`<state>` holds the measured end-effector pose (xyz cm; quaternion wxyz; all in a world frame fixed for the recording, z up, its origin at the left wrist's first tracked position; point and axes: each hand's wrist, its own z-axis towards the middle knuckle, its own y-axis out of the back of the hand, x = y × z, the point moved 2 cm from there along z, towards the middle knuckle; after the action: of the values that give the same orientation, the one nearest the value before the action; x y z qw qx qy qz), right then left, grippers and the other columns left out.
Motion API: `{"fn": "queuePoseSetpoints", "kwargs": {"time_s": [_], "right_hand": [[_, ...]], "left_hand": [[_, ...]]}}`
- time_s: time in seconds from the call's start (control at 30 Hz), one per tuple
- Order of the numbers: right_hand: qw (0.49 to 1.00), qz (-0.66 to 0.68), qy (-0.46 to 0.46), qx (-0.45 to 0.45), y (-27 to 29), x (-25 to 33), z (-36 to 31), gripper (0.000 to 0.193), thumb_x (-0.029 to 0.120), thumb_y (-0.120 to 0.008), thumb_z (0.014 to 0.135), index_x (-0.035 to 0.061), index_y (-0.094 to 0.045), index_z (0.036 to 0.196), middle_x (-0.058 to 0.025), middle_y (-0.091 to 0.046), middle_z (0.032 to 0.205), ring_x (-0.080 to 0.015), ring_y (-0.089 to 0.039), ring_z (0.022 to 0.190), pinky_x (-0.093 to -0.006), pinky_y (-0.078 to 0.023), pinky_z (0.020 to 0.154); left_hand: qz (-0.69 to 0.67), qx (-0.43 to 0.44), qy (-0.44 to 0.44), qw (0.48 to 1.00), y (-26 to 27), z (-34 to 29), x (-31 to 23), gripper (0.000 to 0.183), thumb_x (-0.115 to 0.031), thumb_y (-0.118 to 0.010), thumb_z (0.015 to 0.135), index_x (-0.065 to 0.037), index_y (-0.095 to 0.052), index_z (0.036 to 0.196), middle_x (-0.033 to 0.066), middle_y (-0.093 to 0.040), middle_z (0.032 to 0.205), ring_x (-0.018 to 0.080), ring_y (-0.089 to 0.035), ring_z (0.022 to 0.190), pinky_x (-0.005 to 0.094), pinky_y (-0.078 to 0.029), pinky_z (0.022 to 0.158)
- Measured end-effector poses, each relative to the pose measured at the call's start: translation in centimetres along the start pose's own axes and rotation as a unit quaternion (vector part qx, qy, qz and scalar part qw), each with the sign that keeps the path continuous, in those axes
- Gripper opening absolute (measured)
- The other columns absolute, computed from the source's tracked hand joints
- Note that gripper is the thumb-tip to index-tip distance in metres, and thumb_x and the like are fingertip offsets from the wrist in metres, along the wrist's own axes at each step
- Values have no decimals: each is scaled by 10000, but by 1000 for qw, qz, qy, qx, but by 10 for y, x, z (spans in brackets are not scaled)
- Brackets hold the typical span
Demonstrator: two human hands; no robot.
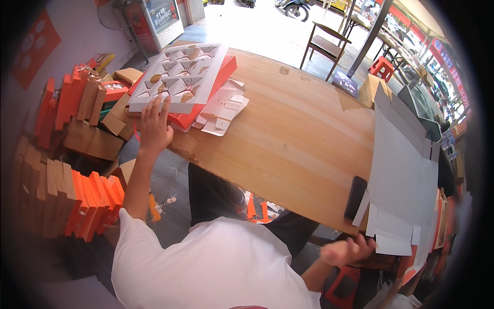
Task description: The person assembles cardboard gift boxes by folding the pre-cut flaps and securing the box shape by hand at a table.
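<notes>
My left hand [156,123] lies with fingers stretched on the near edge of a white divided box insert [177,107]. Its compartments are formed by folded white card, with some brown marks. Beneath the insert is a flat orange-red box [229,68]. A folded white card piece [222,107] with slots sticks out beside that box. My right hand [347,251], somewhat blurred, hovers by the table's near right corner with fingers loosely apart and nothing visible in them. Closest to it are large grey-white card sheets [401,165], stacked along the table's right side.
A dark phone-like slab [355,197] lies on the wooden table [283,139] near the sheets. Orange and brown boxes [95,201] stand in rows on the left. A wooden chair [325,45] stands beyond the table; a red stool [343,286] is below right.
</notes>
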<state>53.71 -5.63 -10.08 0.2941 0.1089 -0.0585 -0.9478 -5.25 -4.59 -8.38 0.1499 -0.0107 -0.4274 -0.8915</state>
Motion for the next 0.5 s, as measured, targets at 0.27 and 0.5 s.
{"fn": "queuePoseSetpoints", "kwargs": {"time_s": [0.27, 0.5], "right_hand": [[574, 574, -500, 303, -194, 107, 31, 636, 267, -704, 926, 0, -481, 1459, -207, -617, 1367, -313, -656, 1160, -405, -528, 993], [163, 579, -744, 290, -375, 175, 2, 732, 421, -714, 939, 56, -425, 1503, -185, -575, 1379, -277, -660, 1114, -416, -533, 1009]], "left_hand": [[37, 166, 9, 985, -55, 26, 38, 407, -80, -555, 934, -73, -609, 1337, 117, -672, 1209, 294, -643, 1186, 446, -565, 935], [26, 124, -50, 991, -70, 20, 49, 315, -99, -523, 975, -76, -624, 1272, 105, -705, 1040, 298, -734, 955, 426, -621, 763]]}}
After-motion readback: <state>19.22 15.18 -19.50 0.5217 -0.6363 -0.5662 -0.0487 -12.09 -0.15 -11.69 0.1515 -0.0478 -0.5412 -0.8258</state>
